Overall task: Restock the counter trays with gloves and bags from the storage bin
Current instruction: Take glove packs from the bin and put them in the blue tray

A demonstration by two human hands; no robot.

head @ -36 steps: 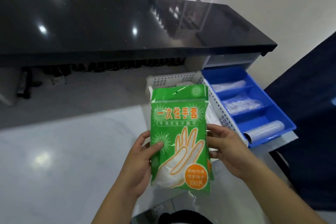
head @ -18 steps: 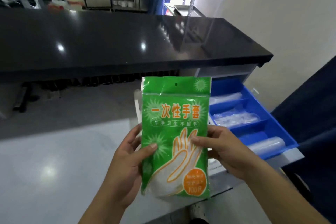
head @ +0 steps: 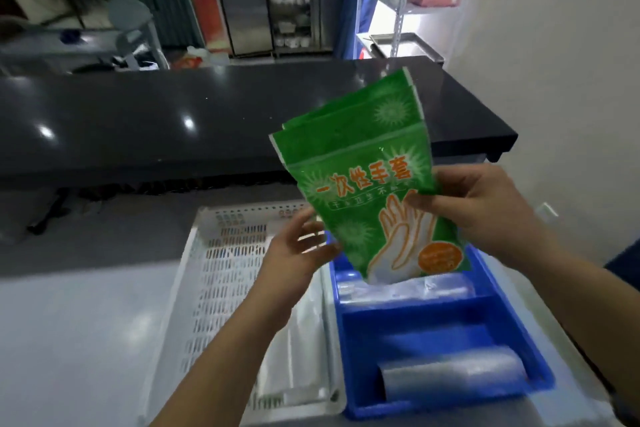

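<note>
Green plastic glove packet [head: 367, 191], with an orange hand outline and orange lettering on the front, was up in the air and tilted so its top leaned off to the right. Right hand [head: 481, 208] had it pinched along the right edge, thumb on the printed face, fingers curled behind. Looked like more than one packet stacked together, since a second green edge peeked out at the top left, but I couldn't tell how many.

Left hand [head: 298, 253] was just off the packet's lower left corner, fingers loosely spread, holding nothing. Whether the fingertips were actually touching the packet I couldn't tell, bit too blurry there.

Straight under the right hand's fingers sat the blue tray [head: 363, 357], split into compartments. The packet's bottom edge hung just over the far compartment, where some clear plastic bags [head: 415, 289] were lying. The nearest compartment had a roll of clear bags [head: 450, 374] lying on its side.

Under the left hand was the white perforated bin [head: 221, 270], pushed right up against the blue tray, with some clear plastic in the bottom of it. Beyond both hands ran a glossy black countertop [head: 173, 114].
</note>
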